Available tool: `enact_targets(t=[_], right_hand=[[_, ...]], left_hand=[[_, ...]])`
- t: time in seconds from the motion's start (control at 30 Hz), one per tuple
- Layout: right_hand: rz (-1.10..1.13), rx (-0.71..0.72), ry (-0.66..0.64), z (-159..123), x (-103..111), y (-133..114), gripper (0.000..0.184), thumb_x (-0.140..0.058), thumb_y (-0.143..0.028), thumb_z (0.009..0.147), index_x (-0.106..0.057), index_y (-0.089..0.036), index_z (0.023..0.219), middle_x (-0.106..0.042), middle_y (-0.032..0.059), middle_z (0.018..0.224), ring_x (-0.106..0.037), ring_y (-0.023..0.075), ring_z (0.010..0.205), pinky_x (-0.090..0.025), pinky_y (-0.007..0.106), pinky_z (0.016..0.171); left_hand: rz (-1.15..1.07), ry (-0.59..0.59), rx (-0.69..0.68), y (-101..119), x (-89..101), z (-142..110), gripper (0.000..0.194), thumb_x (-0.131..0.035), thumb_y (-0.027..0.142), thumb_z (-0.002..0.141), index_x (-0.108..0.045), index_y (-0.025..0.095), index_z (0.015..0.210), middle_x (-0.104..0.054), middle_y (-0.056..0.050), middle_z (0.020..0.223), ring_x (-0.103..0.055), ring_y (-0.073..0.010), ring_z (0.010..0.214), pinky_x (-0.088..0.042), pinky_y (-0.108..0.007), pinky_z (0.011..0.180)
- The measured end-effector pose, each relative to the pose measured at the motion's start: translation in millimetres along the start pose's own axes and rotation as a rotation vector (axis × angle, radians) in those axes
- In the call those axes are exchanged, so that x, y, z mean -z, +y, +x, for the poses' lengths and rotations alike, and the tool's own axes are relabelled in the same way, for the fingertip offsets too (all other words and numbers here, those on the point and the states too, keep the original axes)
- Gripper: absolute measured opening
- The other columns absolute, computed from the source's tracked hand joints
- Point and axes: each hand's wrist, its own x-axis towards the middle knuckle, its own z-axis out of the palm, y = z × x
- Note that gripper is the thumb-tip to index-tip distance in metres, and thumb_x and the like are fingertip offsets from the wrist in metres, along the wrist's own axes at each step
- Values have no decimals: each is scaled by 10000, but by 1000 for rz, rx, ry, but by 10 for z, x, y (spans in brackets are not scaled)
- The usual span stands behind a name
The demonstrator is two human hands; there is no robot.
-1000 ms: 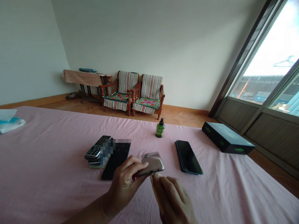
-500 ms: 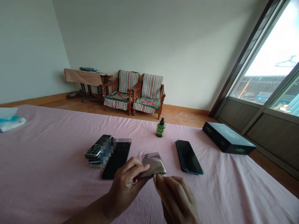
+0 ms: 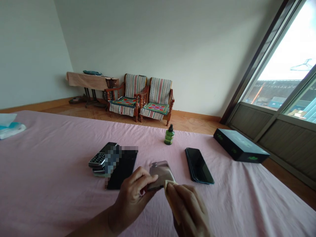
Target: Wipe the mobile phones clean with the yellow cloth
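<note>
My left hand (image 3: 134, 189) grips a gold-brown mobile phone (image 3: 161, 171) by its left side, the back with its camera facing up. My right hand (image 3: 189, 205) is closed on a pale yellowish cloth (image 3: 169, 188), mostly hidden by the fingers, and presses it to the phone's near right corner. To the left lies a dark flat device (image 3: 123, 171), partly blurred out, beside a stack topped by a keypad phone (image 3: 99, 158). On the right a black smartphone (image 3: 199, 166) rests screen up, seemingly on another one.
A green spray bottle (image 3: 169, 136) stands beyond my hands on the pink sheet (image 3: 61, 171). A black box (image 3: 240, 146) lies at the right edge, a tissue pack (image 3: 11, 130) at the far left. Two wooden chairs (image 3: 155, 95) and a cloth-covered table (image 3: 86, 80) stand by the wall.
My right hand has shifted the cloth slightly up, from the phone's near edge onto its lower right corner. My left hand keeps its grip.
</note>
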Motion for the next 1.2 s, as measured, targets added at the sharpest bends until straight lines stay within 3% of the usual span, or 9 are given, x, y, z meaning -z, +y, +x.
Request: enact_targets(t=[0.2, 0.43, 0.57, 0.8, 0.97, 1.13, 1.2], right_hand=[[-7, 100, -94, 122, 1, -98, 259, -444, -47, 914, -676, -53, 1030, -698, 122, 848, -643, 201, 783, -556, 307, 672], [33, 8, -123, 33, 12, -61, 253, -485, -47, 900, -657, -58, 1085, -689, 142, 912, -631, 210, 810, -556, 322, 679], [41, 49, -140, 23, -18, -100, 264, -475, -45, 900, -651, -58, 1096, -688, 143, 921, -633, 219, 820, -559, 328, 675], [44, 13, -44, 63, -27, -96, 206, -509, -40, 884, -666, -64, 1015, -681, 122, 821, -633, 195, 741, -556, 299, 629], [56, 18, -105, 78, -36, -109, 238, -482, -46, 896, -654, -71, 1059, -681, 122, 847, -637, 198, 757, -561, 303, 641], [82, -30, -21, 95, -32, -86, 190, -504, -34, 881, -669, -66, 969, -667, 113, 778, -625, 181, 726, -561, 280, 628], [82, -7, -43, 95, -36, -91, 210, -487, -28, 885, -670, -57, 983, -669, 116, 785, -625, 184, 735, -562, 284, 634]], left_hand=[[-6, -13, 10, 15, 8, 1, 166, -542, 205, 917, -646, 169, 1042, -527, -11, 763, -540, -104, 595, -455, -181, 505], [22, -12, 3, 0, 8, 8, 156, -575, 198, 905, -651, 145, 1031, -530, -21, 766, -551, -116, 613, -448, -188, 513], [20, -11, -7, -20, 10, -4, 150, -570, 184, 903, -651, 153, 1026, -515, -5, 746, -524, -101, 576, -434, -181, 499], [24, -21, 6, -28, 0, -19, 135, -590, 190, 895, -656, 159, 1008, -518, -3, 746, -514, -95, 568, -435, -178, 494], [36, -13, 12, -31, -2, -19, 147, -564, 208, 910, -655, 173, 1020, -527, -8, 755, -536, -105, 600, -450, -177, 503], [25, -37, 9, -43, -15, -26, 144, -587, 202, 897, -653, 177, 1022, -527, -5, 761, -525, -97, 588, -446, -175, 508], [23, -33, 9, -46, -22, -33, 141, -581, 210, 901, -651, 178, 1019, -520, -3, 758, -519, -97, 585, -437, -175, 498]])
